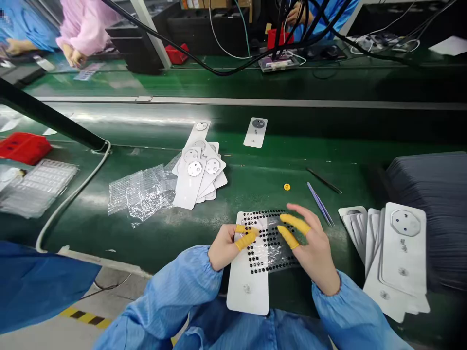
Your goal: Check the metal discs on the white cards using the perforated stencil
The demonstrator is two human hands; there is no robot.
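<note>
The left hand (228,245) is pinching the upper left corner of a white rectangular back panel (248,287) lying at the near edge of the green tabletop (255,180), its grip closed on the panel and on the film over it, thumb and forefinger wearing yellow finger cots (245,239). The right hand (315,253) is resting beside it with fingers spread and slightly curled; its grip is apart, the cot-covered fingertips touching a clear plastic film (272,250) lying over a black dotted sheet (268,233) at the panel's upper end. In my judgement the step in hand is handling that film on the panel, and doing it well calls for keeping the panel pinned flat with the left hand while the right works the film from one edge at a low angle, touching only with the cots so the glossy surface is not being marked. The panel is smooth, matte-white and round-cornered, with a small round mark near its lower end. The film is thin, crinkled and reflective. To the right a stack of similar white panels (401,257) is fanning out, each showing a raised rounded camera surround. Farther back a second pile of panels (199,177) is lying beside crumpled bubble wrap (140,192). Slim tweezers (320,204) and one loose yellow cot (287,186) are lying near the right hand.
</note>
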